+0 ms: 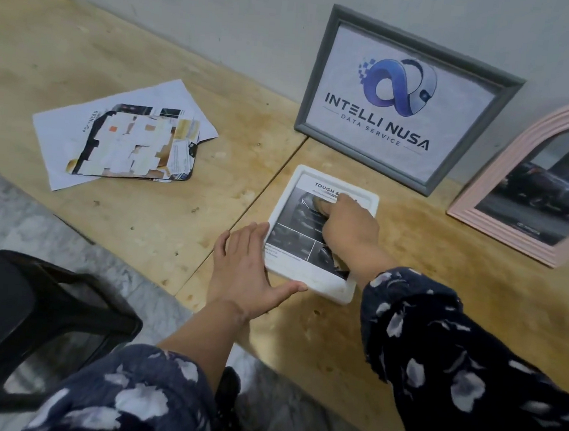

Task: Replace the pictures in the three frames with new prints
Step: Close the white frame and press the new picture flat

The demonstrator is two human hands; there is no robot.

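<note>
White frame point(318, 288) lies flat on the counter point(139, 209), just in front of the grey frame point(407, 99) leaning on the wall, pink arched frame point(519, 187) to its right. Left hand point(244, 266) flat, fingers spread, bracing the frame's near-left corner. Right hand point(347, 227) curled, pressing the car print point(296, 216) down into the recess w/ thumb; whether it's pinching anything I can't tell. Risk: print creases or sits skewed if pushed unevenly, & the frame could skid if the left hand lets go. Old prints point(128, 139) piled well left.
</note>
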